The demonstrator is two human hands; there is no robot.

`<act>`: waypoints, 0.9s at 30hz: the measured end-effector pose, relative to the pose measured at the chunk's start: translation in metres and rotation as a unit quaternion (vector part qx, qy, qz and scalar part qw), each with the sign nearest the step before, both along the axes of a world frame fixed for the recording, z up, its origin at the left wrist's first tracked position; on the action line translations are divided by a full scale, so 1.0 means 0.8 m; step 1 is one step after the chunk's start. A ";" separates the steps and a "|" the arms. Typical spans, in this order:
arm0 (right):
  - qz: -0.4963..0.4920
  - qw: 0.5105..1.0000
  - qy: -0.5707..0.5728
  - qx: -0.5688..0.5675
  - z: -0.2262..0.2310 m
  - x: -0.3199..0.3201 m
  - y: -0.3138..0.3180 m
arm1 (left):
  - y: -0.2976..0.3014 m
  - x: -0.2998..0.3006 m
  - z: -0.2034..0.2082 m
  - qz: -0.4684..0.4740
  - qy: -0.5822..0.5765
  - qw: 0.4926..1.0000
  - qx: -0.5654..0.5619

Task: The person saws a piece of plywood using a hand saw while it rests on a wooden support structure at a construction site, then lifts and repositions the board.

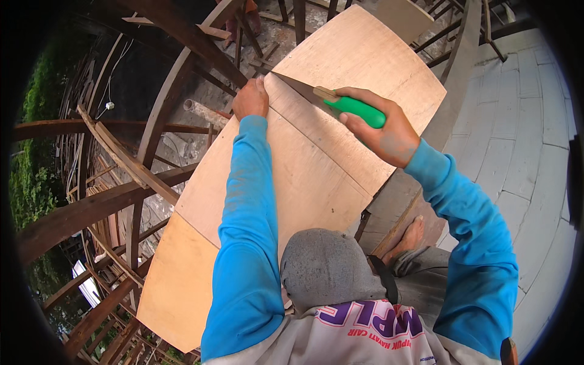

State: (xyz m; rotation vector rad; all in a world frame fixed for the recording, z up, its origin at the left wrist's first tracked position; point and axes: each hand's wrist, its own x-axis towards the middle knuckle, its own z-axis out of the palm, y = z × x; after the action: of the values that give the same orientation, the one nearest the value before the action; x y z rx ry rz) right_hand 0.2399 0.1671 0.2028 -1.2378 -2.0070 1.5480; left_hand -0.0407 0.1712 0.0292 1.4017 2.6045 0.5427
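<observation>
A large thin plywood sheet lies tilted across wooden beams. My right hand grips the green handle of a hand saw, whose blade runs up-left to the sheet's far edge. My left hand presses on the sheet's far left edge, right beside the blade tip. A thin cut or marked line runs from the blade down across the sheet. Both forearms wear blue sleeves.
Dark curved timber beams and loose slats cross the open space to the left and below. A white plank wall or floor is at the right. A bare foot rests on a beam under the sheet. Another person's legs show at top.
</observation>
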 end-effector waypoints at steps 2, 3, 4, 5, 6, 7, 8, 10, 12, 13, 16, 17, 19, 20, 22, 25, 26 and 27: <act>-0.014 0.999 0.028 0.029 0.056 0.072 -0.039 | 0.000 0.008 0.012 -0.004 0.014 1.000 -0.004; -0.017 0.998 0.018 0.064 0.078 0.089 -0.051 | 0.004 0.014 0.020 -0.002 0.003 1.000 -0.003; -0.013 0.998 0.020 0.062 0.075 0.084 -0.046 | 0.003 0.015 0.027 0.003 -0.003 1.000 -0.006; -0.014 0.998 0.034 0.060 0.066 0.068 -0.039 | 0.004 0.012 0.028 0.001 0.002 1.000 -0.005; -0.015 0.997 0.049 0.058 0.052 0.047 -0.029 | -0.003 0.006 0.024 0.002 0.003 1.000 -0.008; -0.023 0.998 0.041 0.034 0.028 0.016 -0.003 | 0.006 0.014 0.020 -0.002 -0.005 1.000 0.014; -0.020 0.999 0.001 0.050 -0.006 -0.017 0.028 | 0.017 0.024 0.013 -0.007 -0.012 0.999 0.032; -0.058 0.988 -0.054 0.134 -0.069 -0.090 0.079 | 0.030 0.047 0.007 -0.027 -0.035 0.999 0.028; -0.049 0.986 -0.090 0.134 -0.075 -0.152 0.080 | 0.016 0.008 0.015 -0.007 -0.020 1.000 0.014; -0.050 0.991 -0.064 0.105 -0.076 -0.145 0.072 | 0.008 0.006 0.014 -0.003 -0.028 1.000 0.010; -0.020 0.995 -0.009 0.097 -0.045 -0.059 0.020 | 0.020 -0.002 0.019 0.005 -0.029 0.999 0.026; -0.011 0.998 0.037 0.043 -0.012 -0.003 -0.002 | 0.010 0.005 0.016 0.000 -0.024 1.000 0.014; -0.015 0.999 0.026 0.026 0.056 0.076 -0.051 | -0.007 0.005 0.023 -0.002 -0.005 1.000 0.015; -0.011 0.999 0.027 0.028 0.067 0.081 -0.056 | -0.002 0.006 0.028 0.002 -0.005 1.000 0.017; 0.001 0.996 -0.003 0.085 0.079 0.081 -0.067 | -0.009 0.003 0.034 0.004 -0.013 1.000 0.023; -0.022 0.998 0.029 0.057 0.005 -0.025 0.020 | 0.007 0.021 0.036 0.008 -0.036 0.998 0.049; -0.055 0.994 0.004 0.091 -0.029 -0.053 0.055 | 0.026 0.043 0.030 -0.013 -0.045 0.997 0.060; -0.069 0.991 -0.033 0.108 -0.057 -0.086 0.079 | 0.028 0.053 0.021 -0.025 -0.059 0.997 0.043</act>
State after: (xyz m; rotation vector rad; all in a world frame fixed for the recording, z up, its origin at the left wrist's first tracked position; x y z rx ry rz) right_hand 0.1710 0.2306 0.1575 -1.3238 -2.0206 1.2052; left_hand 0.0017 0.1937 0.0461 1.4095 2.4746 0.7145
